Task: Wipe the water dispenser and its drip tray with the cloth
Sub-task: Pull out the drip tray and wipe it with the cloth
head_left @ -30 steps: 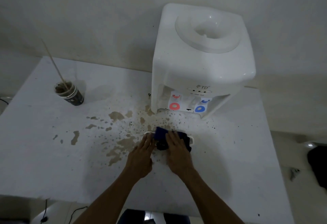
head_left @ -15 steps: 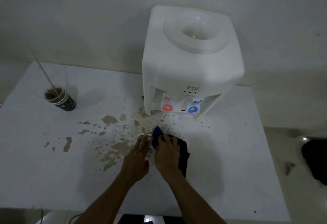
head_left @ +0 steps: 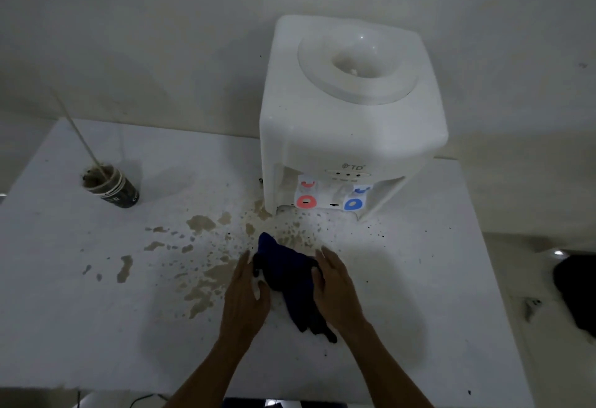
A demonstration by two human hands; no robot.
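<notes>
dim room, white counter against a plain wall

a plain off-white wall (head_left: 161,36) fills the upper half of the view, bare apart from a few small marks. a white counter (head_left: 80,327) stands against it, its surface spattered with brown stains (head_left: 206,291) around the middle. to the right of the counter lies a pale tiled floor (head_left: 529,278), where a small bright reflection (head_left: 559,252) shows and a dark shape (head_left: 577,294), too dim to identify, sits at the frame's edge. a thin cable (head_left: 145,398) shows below the counter's near edge. the light is low and greyish, casting soft shadows on the counter.
</notes>
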